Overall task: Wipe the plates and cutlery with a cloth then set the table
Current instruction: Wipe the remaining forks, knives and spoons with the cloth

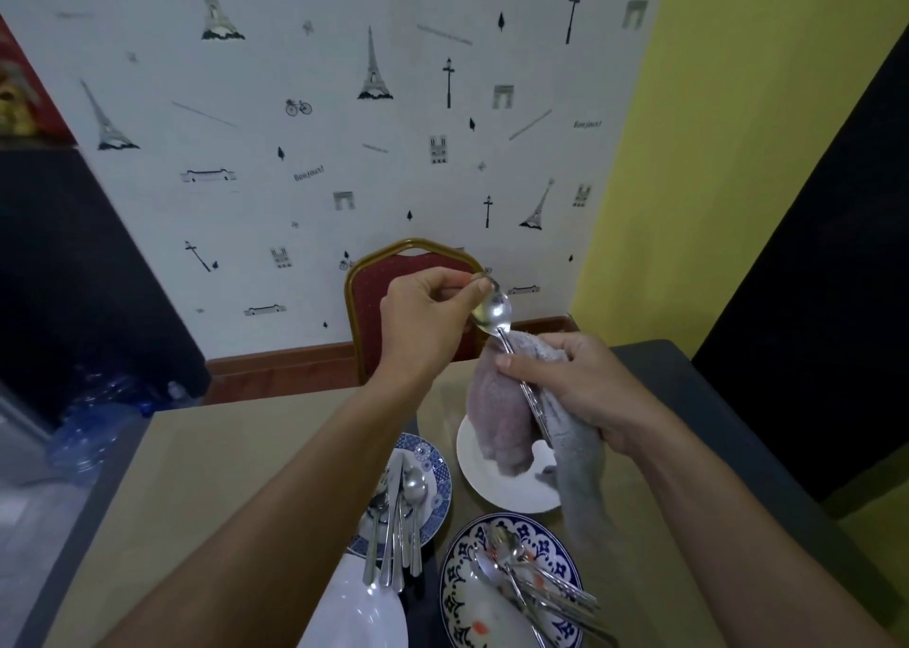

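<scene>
1. Steel spoon (493, 313), head view: held in the air over the far side of the worktop (221, 475), bowl on top, handle slanting down to the right.
2. left hand (425, 313): fingers (462, 284) pressed together, pinching the top edge of the spoon's bowl.
3. right hand (580, 391): fingers (565, 347) curled round a grey cloth (501, 416) bunched about the spoon's handle. Thumb lies across the upper handle. Lower handle shows bare against the cloth.
4. Cloth hangs from the right hand in two folds, its ends over a white plate (484, 487) on the worktop. Touching it or not: cannot tell.
5. small blue-patterned plate (442, 475) sits just left of the white plate. It carries a cutlery bundle (396, 524), handles toward the camera and overhanging the near rim.
6. large blue-patterned plate (558, 556) sits at the near edge, closer to the camera than the white plate. A cutlery pile (536, 593) lies across it, handles to the lower right.
7. near white plate (359, 608) is at the bottom, left of the large patterned one, partly under the bundle's handles.
8. Beyond the worktop: red chair (393, 263) with a gold frame, against wallpaper (295, 180) printed with Eiffel Towers. yellow wall (713, 155) to the right. Clear plastic bottles (98, 421) on the floor at left.
</scene>
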Motion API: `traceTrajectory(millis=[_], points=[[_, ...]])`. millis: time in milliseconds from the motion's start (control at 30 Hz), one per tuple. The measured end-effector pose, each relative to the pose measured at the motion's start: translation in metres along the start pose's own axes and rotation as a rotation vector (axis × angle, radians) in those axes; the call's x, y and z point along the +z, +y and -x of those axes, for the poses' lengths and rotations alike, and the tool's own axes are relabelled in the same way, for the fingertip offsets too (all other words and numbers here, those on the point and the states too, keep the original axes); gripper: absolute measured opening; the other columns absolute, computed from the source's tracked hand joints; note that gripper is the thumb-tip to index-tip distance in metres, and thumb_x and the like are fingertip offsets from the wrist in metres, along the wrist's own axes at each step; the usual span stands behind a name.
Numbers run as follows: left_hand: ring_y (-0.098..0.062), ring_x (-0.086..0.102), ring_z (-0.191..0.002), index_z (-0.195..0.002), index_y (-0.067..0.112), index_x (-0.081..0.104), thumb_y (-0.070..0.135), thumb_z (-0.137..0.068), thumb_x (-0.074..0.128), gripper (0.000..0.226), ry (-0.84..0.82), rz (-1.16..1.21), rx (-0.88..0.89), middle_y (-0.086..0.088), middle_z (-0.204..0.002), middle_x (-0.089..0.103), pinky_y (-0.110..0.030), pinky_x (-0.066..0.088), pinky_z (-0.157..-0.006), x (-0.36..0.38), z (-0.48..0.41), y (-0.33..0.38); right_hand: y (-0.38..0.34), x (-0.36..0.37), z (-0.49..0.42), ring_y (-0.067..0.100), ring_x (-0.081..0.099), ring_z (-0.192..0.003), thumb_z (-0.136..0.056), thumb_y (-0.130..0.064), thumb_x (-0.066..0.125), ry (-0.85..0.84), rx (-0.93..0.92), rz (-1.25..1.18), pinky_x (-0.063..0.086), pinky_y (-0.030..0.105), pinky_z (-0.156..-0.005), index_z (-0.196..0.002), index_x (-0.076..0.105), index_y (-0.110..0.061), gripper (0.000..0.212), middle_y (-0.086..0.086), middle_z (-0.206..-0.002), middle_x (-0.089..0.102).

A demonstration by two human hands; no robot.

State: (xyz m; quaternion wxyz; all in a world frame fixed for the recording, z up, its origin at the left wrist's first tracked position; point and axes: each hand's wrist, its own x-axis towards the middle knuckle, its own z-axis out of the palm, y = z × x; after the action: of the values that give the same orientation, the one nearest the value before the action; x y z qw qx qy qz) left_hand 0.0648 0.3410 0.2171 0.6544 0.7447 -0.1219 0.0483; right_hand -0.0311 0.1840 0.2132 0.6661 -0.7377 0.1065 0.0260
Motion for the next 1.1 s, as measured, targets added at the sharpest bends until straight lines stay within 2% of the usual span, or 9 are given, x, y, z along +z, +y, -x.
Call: traceTrajectory(millis=[167, 300, 433, 567, 700, 833, 900, 967, 1100], points=[[-0.008, 0.064, -0.063, -0.086, 0.003, 0.077, 0.026, -0.087, 0.078, 0.022, -0.299, 0.056, -0.196, -0.004, -0.069, 0.072, -0.034, 0.057, -0.076, 0.003, 0.011, -0.002, 0.001, 0.005, -0.003, 0.023, 0.078, -0.083, -0.089, -0.027, 0.081, 0.122, -0.049, -0.026, 0.061, 0.033, -0.075, -0.094, 0.081, -0.008, 0.019, 0.013, -0.09, 0.08], [-0.007, 0.064, -0.057, -0.075, 0.004, 0.073, 0.017, -0.091, 0.073, 0.021, -0.214, 0.115, -0.241, -0.002, -0.062, 0.069, -0.019, 0.054, -0.059, 0.007, 0.01, 0.0, 0.004, 0.008, -0.004, 0.02, 0.077, -0.082, -0.088, -0.036, 0.082, 0.126, -0.05, 0.087, 0.059, 0.037, -0.081, -0.095, 0.079, -0.002, 0.034, 0.016, -0.092, 0.079], [-0.022, 0.072, -0.069, -0.08, 0.002, 0.068, 0.018, -0.097, 0.066, 0.024, -0.09, 0.185, -0.308, -0.016, -0.075, 0.07, -0.027, 0.06, -0.063, 0.009, 0.005, -0.008, 0.011, 0.006, -0.004, 0.032, 0.077, -0.095, -0.089, -0.043, 0.079, 0.033, 0.004, 0.193, 0.06, 0.048, -0.087, -0.098, 0.078, -0.001, 0.043, 0.017, -0.095, 0.079], [-0.02, 0.075, -0.068, -0.084, 0.003, 0.062, 0.014, -0.102, 0.057, 0.023, 0.08, 0.247, -0.35, -0.015, -0.079, 0.068, -0.027, 0.06, -0.062, 0.0, -0.009, -0.027, 0.02, 0.0, -0.001, 0.014, 0.078, -0.079, -0.094, -0.034, 0.076, 0.023, 0.012, 0.197, 0.058, 0.028, -0.073, -0.091, 0.081, -0.011, 0.024, 0.004, -0.083, 0.08], [-0.02, 0.073, -0.063, -0.082, 0.001, 0.062, 0.013, -0.102, 0.056, 0.024, 0.097, 0.034, -0.378, -0.014, -0.075, 0.064, -0.029, 0.06, -0.059, -0.009, -0.014, -0.065, 0.031, -0.008, -0.003, 0.012, 0.078, -0.081, -0.094, -0.041, 0.074, 0.17, 0.042, 0.142, 0.059, 0.029, -0.073, -0.094, 0.08, -0.015, 0.027, 0.0, -0.081, 0.08], [-0.03, 0.075, -0.072, -0.064, 0.006, 0.066, 0.015, -0.089, 0.061, 0.028, -0.046, -0.168, -0.515, -0.013, -0.064, 0.066, -0.047, 0.063, -0.075, -0.01, 0.008, -0.125, 0.036, -0.015, -0.008, 0.013, 0.076, -0.086, -0.095, -0.043, 0.071, 0.246, 0.118, -0.042, 0.056, 0.034, -0.078, -0.094, 0.078, -0.02, 0.024, -0.001, -0.084, 0.081], [-0.031, 0.073, -0.07, -0.054, 0.006, 0.062, 0.019, -0.081, 0.061, 0.029, -0.104, -0.304, -0.585, -0.015, -0.061, 0.066, -0.038, 0.06, -0.07, -0.01, 0.023, -0.157, 0.039, -0.019, -0.011, 0.015, 0.076, -0.093, -0.094, -0.04, 0.069, 0.281, 0.162, -0.184, 0.055, 0.036, -0.081, -0.094, 0.078, -0.017, 0.025, 0.001, -0.089, 0.081], [-0.023, 0.06, -0.055, -0.051, 0.011, 0.054, 0.015, -0.09, 0.062, 0.04, -0.151, -0.389, -0.625, -0.01, -0.055, 0.059, -0.024, 0.042, -0.053, -0.01, 0.041, -0.183, 0.043, -0.025, -0.012, 0.016, 0.077, -0.089, -0.094, -0.036, 0.066, 0.267, 0.182, -0.269, 0.056, 0.037, -0.084, -0.091, 0.078, -0.014, 0.025, 0.004, -0.09, 0.08], [-0.017, 0.043, -0.053, -0.052, 0.015, 0.045, 0.011, -0.093, 0.056, 0.043, -0.187, -0.583, -0.679, -0.003, -0.053, 0.046, -0.026, 0.027, -0.05, -0.016, 0.071, -0.228, 0.048, -0.036, -0.012, 0.018, 0.077, -0.085, -0.097, -0.03, 0.063, 0.257, 0.183, -0.297, 0.057, 0.037, -0.084, -0.085, 0.078, -0.012, 0.026, 0.008, -0.089, 0.079]])
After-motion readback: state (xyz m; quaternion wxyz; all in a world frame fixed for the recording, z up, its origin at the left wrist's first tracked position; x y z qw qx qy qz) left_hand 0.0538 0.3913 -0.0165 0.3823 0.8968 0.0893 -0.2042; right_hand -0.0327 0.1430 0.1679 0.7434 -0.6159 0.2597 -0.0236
